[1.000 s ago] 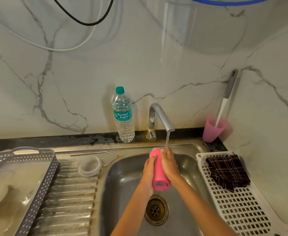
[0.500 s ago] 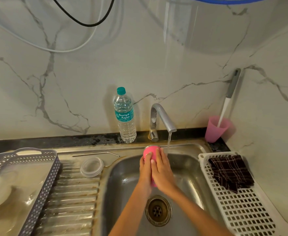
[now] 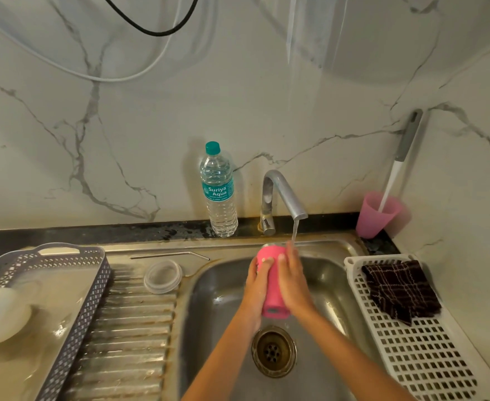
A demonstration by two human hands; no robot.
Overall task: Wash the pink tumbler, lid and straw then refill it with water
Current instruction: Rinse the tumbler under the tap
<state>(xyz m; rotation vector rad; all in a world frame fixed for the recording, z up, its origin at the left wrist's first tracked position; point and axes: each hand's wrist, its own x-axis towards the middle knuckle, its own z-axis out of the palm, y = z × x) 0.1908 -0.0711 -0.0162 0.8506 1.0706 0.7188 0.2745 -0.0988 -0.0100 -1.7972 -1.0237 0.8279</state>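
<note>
A home kitchen's washing-up corner: a stainless-steel sink (image 3: 215, 299) with a ribbed drainboard (image 3: 128, 328) sits under a running tap (image 3: 281, 192), against marble-veined wall panels (image 3: 151, 125). A lid (image 3: 162, 276) and a straw (image 3: 165, 255) lie on the drainboard, a grey basket (image 3: 93, 287) to its left. A white slotted tray (image 3: 429, 351) carrying a dark checked cloth (image 3: 397, 287) flanks the basin on the right. A water bottle (image 3: 219, 192) and a pink cup (image 3: 374, 215) holding a brush (image 3: 405, 140) stand along the back ledge.
</note>
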